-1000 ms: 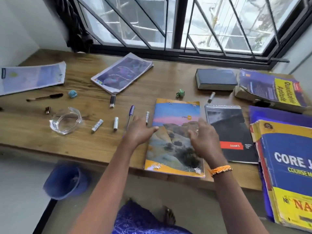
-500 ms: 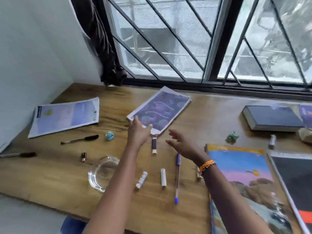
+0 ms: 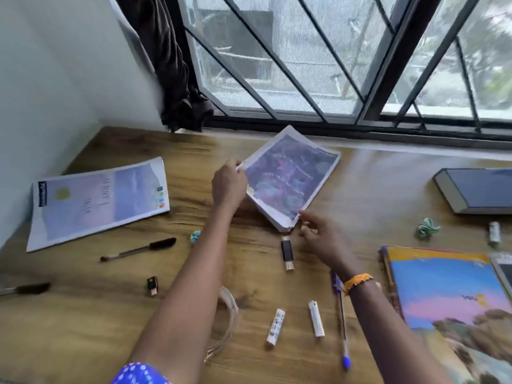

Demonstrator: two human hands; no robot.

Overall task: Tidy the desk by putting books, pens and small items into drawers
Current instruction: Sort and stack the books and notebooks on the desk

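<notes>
Near the window, both hands, open earlier, now grip the purple booklet (image 3: 288, 180): left hand (image 3: 228, 185), right hand (image 3: 318, 235)

Glass dish (image 3: 230, 322) at lower centre mostly hidden behind the left forearm; only a curved rim shows. Landscape-cover book (image 3: 443, 309) cut by the right and bottom edges, dark hardcover book (image 3: 476, 189) cut by the right edge, black-capped pen (image 3: 25, 289) cut by the left edge. Cover lettering on the purple booklet (image 3: 291, 176) too blurred to read; blue pen (image 3: 342, 322) partly covered by the right wrist.
</notes>
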